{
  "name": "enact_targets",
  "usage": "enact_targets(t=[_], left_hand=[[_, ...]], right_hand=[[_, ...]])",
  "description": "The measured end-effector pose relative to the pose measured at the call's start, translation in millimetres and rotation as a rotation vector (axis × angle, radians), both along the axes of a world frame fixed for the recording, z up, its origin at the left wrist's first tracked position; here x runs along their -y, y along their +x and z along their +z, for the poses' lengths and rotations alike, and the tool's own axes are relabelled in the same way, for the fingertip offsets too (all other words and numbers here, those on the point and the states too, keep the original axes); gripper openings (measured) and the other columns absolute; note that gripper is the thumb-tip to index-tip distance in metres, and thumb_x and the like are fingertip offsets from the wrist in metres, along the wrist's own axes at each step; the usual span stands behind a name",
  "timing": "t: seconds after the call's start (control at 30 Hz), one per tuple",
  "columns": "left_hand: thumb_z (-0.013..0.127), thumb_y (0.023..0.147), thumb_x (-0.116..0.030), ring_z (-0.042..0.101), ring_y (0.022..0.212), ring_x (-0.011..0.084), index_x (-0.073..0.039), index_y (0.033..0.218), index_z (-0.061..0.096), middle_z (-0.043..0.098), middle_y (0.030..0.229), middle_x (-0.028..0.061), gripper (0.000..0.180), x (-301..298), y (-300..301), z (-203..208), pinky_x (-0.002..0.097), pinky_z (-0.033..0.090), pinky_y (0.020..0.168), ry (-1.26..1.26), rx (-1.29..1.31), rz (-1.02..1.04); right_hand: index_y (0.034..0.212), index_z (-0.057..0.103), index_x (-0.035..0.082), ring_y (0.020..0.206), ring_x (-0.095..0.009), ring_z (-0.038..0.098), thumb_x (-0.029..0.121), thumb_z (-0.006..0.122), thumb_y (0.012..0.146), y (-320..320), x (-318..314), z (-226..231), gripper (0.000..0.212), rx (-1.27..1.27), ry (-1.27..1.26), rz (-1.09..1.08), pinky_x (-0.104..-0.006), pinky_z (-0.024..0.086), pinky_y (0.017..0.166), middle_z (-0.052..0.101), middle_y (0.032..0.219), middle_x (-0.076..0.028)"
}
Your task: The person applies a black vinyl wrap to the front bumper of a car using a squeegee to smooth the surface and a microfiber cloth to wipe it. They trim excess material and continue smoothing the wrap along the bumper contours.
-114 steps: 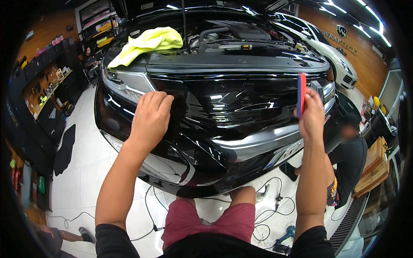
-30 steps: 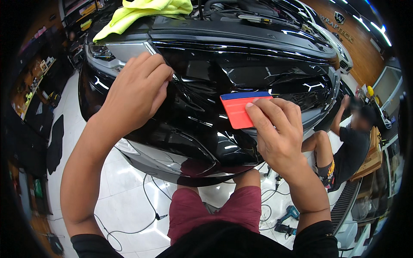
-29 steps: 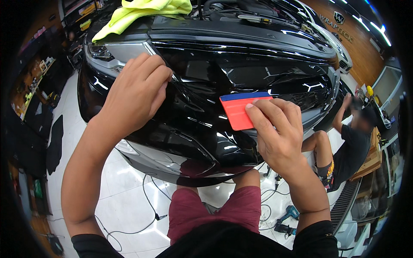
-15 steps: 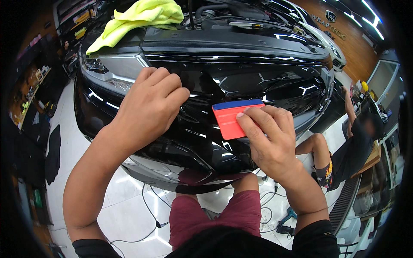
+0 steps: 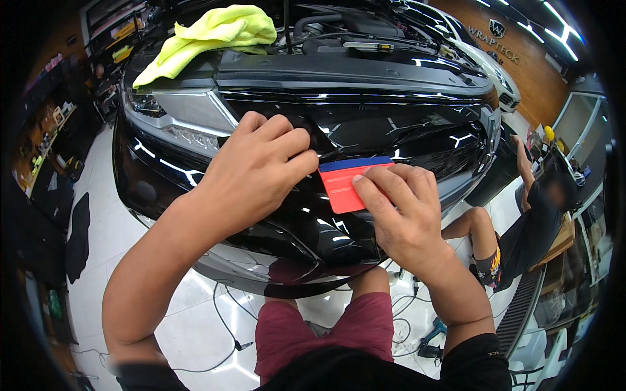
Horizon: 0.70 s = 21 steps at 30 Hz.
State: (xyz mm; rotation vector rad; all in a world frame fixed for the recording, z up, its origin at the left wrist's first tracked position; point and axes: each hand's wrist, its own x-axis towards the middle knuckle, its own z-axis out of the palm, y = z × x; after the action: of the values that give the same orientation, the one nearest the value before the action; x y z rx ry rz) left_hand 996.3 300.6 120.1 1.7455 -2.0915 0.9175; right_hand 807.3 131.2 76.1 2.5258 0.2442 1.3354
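My right hand (image 5: 409, 212) grips a red squeegee card (image 5: 340, 189) with a dark blue edge strip, its strip turned toward the car. Curled into a pinch, my left hand (image 5: 264, 166) is over the glossy black car front (image 5: 156, 176), its fingertips close to the squeegee's left corner. Whatever is between those fingers is too small or hidden to make out. Behind the left hand lies a clear headlight (image 5: 186, 111), partly covered by it.
A yellow-green cloth (image 5: 215, 32) lies above the headlight, beside the exposed engine bay (image 5: 352, 29). Black cables (image 5: 225, 326) and a teal power drill (image 5: 433, 335) are on the white tiled floor. Another person (image 5: 531, 228) sits at the right, near a cluttered shelf.
My left hand has moved right, up to the squeegee's corner. The squeegee and my right hand have shifted slightly left, and the view has shifted a little.
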Motion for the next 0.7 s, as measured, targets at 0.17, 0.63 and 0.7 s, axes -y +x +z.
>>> enact_targets(t=[0.17,0.63,0.7], left_hand=[[0.071,0.078,-0.001,0.057,0.089,0.0261,-0.003,0.098,0.065,0.059,0.093,0.0076,0.021,2.1,1.9,-7.4,0.0389,0.042,0.077,-0.102,-0.074,-0.001],[0.072,0.076,-0.001,0.057,0.09,0.0258,-0.005,0.101,0.066,0.06,0.096,0.0069,0.026,5.4,0.5,-6.9,0.0389,0.043,0.08,-0.115,-0.014,0.063],[0.072,0.078,-0.001,0.058,0.091,0.0266,-0.005,0.101,0.065,0.061,0.097,0.0074,0.025,2.2,2.1,-7.3,0.04,0.043,0.08,-0.146,-0.022,0.094]], right_hand=[[0.11,0.067,0.005,0.093,-0.025,0.061,0.014,0.065,0.076,4.2,-0.3,0.8,0.035,-0.003,0.01,0.017,-0.0422,0.047,0.081,0.064,0.106,-0.006],[0.108,0.066,0.003,0.092,-0.025,0.061,0.015,0.065,0.075,11.5,5.3,6.9,0.035,-0.009,0.008,0.02,-0.0419,0.047,0.08,0.064,0.105,-0.007],[0.108,0.066,0.003,0.091,-0.025,0.06,0.015,0.065,0.075,11.2,4.5,7.7,0.036,0.002,0.004,0.021,-0.0418,0.047,0.079,0.064,0.105,-0.008]])
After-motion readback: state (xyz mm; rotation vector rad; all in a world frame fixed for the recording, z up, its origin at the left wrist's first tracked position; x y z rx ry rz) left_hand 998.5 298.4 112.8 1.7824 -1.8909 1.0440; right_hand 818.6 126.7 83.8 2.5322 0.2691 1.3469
